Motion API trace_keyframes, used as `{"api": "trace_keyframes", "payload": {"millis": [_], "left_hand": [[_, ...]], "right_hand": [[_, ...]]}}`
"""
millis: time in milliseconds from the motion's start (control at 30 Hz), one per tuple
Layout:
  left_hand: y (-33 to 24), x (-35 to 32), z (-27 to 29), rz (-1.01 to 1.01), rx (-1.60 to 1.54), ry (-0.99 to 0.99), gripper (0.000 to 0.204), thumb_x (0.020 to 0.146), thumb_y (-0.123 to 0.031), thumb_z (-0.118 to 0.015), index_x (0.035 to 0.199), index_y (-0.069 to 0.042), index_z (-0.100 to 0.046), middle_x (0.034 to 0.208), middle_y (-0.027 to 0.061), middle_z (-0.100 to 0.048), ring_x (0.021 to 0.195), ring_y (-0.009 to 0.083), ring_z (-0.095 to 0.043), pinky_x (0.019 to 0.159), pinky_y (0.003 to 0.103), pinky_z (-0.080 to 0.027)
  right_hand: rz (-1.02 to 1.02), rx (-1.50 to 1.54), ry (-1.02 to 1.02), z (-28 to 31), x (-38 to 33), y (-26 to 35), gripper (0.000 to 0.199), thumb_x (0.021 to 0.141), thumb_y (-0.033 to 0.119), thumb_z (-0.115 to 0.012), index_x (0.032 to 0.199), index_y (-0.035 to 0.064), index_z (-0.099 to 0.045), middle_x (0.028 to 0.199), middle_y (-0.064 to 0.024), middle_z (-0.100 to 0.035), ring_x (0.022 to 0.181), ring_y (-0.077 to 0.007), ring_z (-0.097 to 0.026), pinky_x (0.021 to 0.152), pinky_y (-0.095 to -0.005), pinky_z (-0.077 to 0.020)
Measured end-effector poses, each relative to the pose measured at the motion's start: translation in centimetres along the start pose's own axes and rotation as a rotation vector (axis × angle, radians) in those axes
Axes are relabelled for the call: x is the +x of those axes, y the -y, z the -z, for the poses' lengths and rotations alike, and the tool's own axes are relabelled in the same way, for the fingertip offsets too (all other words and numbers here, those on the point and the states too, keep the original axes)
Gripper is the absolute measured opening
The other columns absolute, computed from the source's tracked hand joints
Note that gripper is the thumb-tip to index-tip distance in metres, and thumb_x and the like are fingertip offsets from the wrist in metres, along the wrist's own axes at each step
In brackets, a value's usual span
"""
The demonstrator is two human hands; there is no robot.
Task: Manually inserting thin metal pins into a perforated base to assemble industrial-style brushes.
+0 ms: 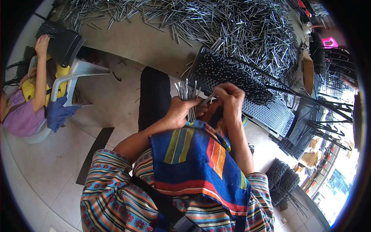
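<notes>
A bundle of thin grey metal rods stands roughly upright in my left hand, its thumb laid across the front. Just to the right, my right hand is closed in a pinch on one metal rod, which slants down toward the bundle. Both hands are above the blue striped apron on my lap. Beyond my right hand sits a black perforated rack with many short rod ends sticking up from it. The lower ends of the bundle are partly hidden by my left hand and the apron.
A large heap of loose rods covers much of the table. At the left another person sits on a pale plastic chair, one hand on a black rack. Black wire pieces lie on the floor at lower right.
</notes>
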State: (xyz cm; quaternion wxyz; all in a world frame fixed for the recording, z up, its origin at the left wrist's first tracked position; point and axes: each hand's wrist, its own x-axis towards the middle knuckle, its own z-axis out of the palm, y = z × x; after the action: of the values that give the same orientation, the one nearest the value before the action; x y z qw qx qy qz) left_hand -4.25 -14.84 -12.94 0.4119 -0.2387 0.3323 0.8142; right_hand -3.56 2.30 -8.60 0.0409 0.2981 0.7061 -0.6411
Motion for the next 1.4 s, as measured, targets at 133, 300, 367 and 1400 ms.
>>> {"api": "trace_keyframes", "payload": {"millis": [133, 300, 367, 1400], "left_hand": [[0.8, -0.1, 1.1, 0.072, 0.11, -0.082, 0.015, 0.086, -0.003, -0.062, 0.1, 0.004, -0.063, 0.086, 0.0163, -0.069, 0.074, 0.0246, -0.07, 0.059, 0.033, -0.055], [1.6, -0.6, 2.2, 0.004, 0.429, 0.069, 0.016, 0.086, 0.0, -0.058, 0.1, 0.003, -0.063, 0.088, 0.016, -0.069, 0.076, 0.0245, -0.069, 0.06, 0.033, -0.055], [1.2, -1.8, 1.4, 0.14, 0.41, 0.014, 0.021, 0.084, 0.002, -0.057, 0.104, 0.001, -0.063, 0.089, 0.0153, -0.069, 0.077, 0.0244, -0.069, 0.062, 0.033, -0.056], [0.9, 0.0, -0.3, 0.027, 0.298, 0.017, 0.018, 0.082, -0.001, -0.066, 0.1, 0.002, -0.066, 0.087, 0.0127, -0.069, 0.075, 0.0207, -0.069, 0.061, 0.031, -0.056]], "right_hand": [[0.479, 0.15, -0.332, -0.6, 0.8, -0.5, 0.005, 0.079, -0.003, -0.069, 0.084, -0.0001, -0.068, 0.067, 0.0012, -0.058, 0.061, -0.0043, -0.051, 0.057, -0.0167, -0.0384], [0.748, -0.234, -0.308, -0.7, 1.6, -0.8, 0.009, 0.077, -0.006, -0.07, 0.084, -0.0016, -0.067, 0.075, -0.0001, -0.06, 0.068, -0.0043, -0.053, 0.061, -0.0179, -0.0414], [0.747, -0.237, -0.302, -0.7, 1.5, -0.7, 0.009, 0.076, -0.006, -0.07, 0.083, -0.0008, -0.067, 0.074, -0.0011, -0.06, 0.067, -0.0047, -0.054, 0.06, -0.0185, -0.0419], [0.139, 0.211, -0.132, 0.9, -1.5, -2.8, 0.003, 0.083, 0.0, -0.065, 0.08, 0.0005, -0.067, 0.068, 0.0018, -0.06, 0.059, -0.003, -0.05, 0.051, -0.0183, -0.0373]]}}
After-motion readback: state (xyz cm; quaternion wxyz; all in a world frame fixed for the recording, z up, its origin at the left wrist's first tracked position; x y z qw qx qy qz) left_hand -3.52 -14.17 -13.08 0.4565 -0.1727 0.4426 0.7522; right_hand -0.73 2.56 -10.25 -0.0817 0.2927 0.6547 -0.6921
